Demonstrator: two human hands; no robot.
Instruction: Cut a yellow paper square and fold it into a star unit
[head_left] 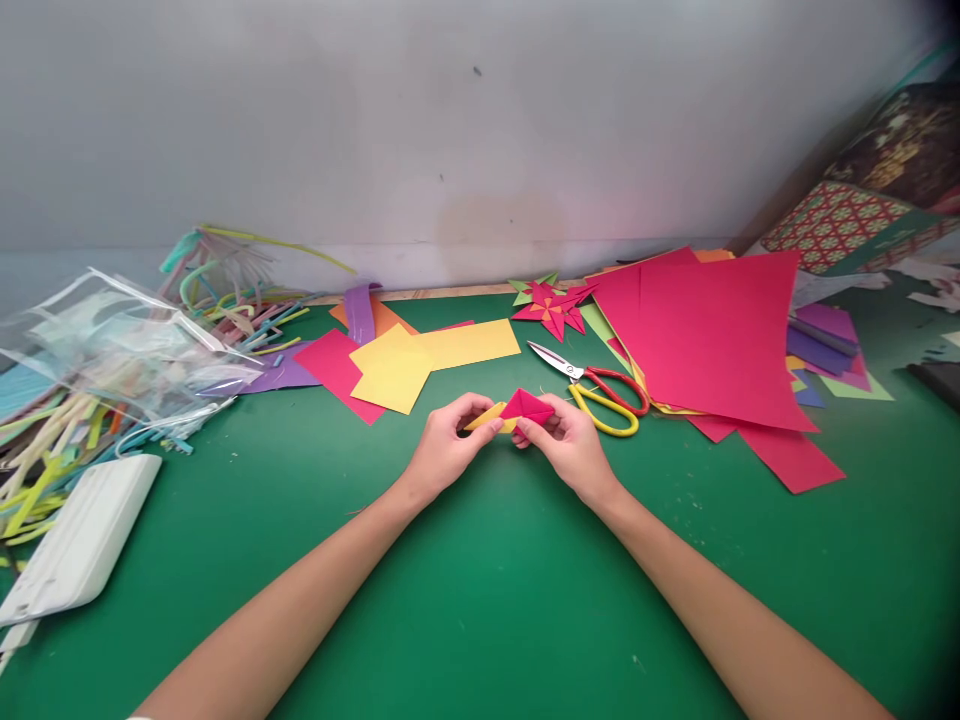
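Note:
Above the middle of the green table, my left hand (pixel 452 440) pinches a small folded yellow paper piece (pixel 489 415) between thumb and fingers. A folded red paper piece (pixel 527 404) is gripped by my right hand (pixel 570 440), its thumb pressed on the lower edge. The two pieces meet between my hands; how they join is hidden by the thumbs. Just beyond my right hand lies a pair of scissors (pixel 592 383) with one red and one yellow handle, blades partly apart and pointing up-left. Folded paper flowers (pixel 553 305) in red and green lie behind.
Yellow paper (pixel 394 370) and red paper (pixel 337 370) lie at the left. Large red sheets (pixel 712 340) are piled right. Clear plastic bags (pixel 112 320), pipe cleaners (pixel 45 460) and a white device (pixel 86 530) crowd the left side. A patterned box (pixel 832 225) stands back right, before the wall.

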